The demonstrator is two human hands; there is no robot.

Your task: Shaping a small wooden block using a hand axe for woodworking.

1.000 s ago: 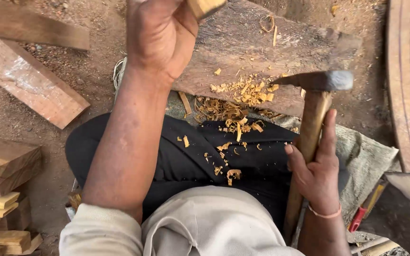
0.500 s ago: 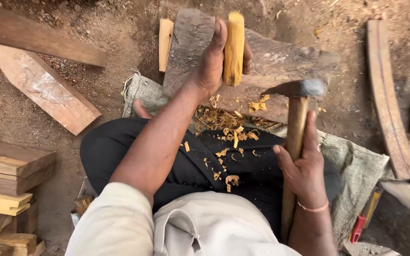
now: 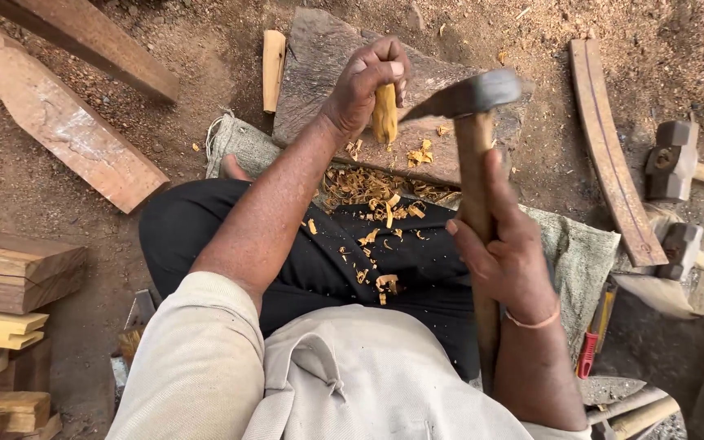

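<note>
My left hand (image 3: pixel 366 81) grips a short yellow wooden piece (image 3: pixel 385 114), holding it upright on a grey chopping block (image 3: pixel 319 73). My right hand (image 3: pixel 508 257) holds the long wooden handle of an adze-like tool (image 3: pixel 474 163). Its metal head (image 3: pixel 470 95) is level with the piece, the blade edge pointing at it from the right. Yellow wood shavings (image 3: pixel 368 191) lie on the block's near edge and on my black trousers.
Another yellow stick (image 3: pixel 273 69) lies left of the block. Planks (image 3: pixel 63 122) and stacked wood blocks (image 3: pixel 6 281) are at the left. A curved plank (image 3: pixel 609 155), two hammers (image 3: pixel 678 163) and a red-handled tool (image 3: pixel 592 342) lie at the right.
My left hand has come down with the wooden piece and stood it on the block. The tool's head has risen and swung in toward the piece.
</note>
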